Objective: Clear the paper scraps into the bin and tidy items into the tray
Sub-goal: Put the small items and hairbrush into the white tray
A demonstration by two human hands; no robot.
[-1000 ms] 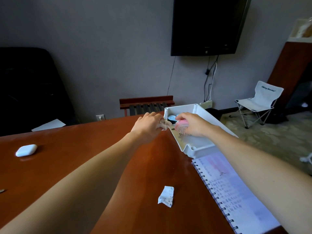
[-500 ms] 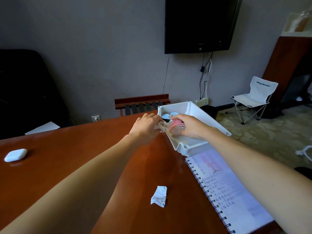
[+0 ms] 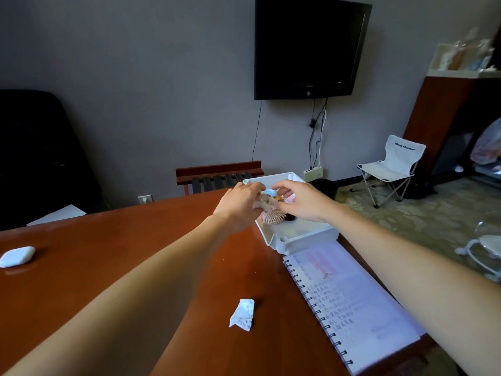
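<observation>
My left hand (image 3: 237,206) hovers at the near-left rim of the white tray (image 3: 303,237) and pinches a crumpled paper scrap (image 3: 267,203). Over the tray, my right hand (image 3: 302,200) has relaxed, slightly curved fingers that hold nothing, its fingertips close to that scrap. A pink bristle brush (image 3: 272,219) lies inside the tray below both hands, beside small blue and dark items partly hidden by my fingers. On the brown table (image 3: 122,256), nearer to me, lies another crumpled paper scrap (image 3: 242,314).
An open spiral notebook (image 3: 352,302) lies just in front of the tray at the table's right edge. A white case (image 3: 17,256) sits far left. A dark bin (image 3: 324,187) stands on the floor behind the tray, a wooden chair back (image 3: 217,172) beyond the table.
My right hand has let go of the pink brush, which now lies in the tray, and has lifted above it. My left hand still pinches its scrap at the tray's rim.
</observation>
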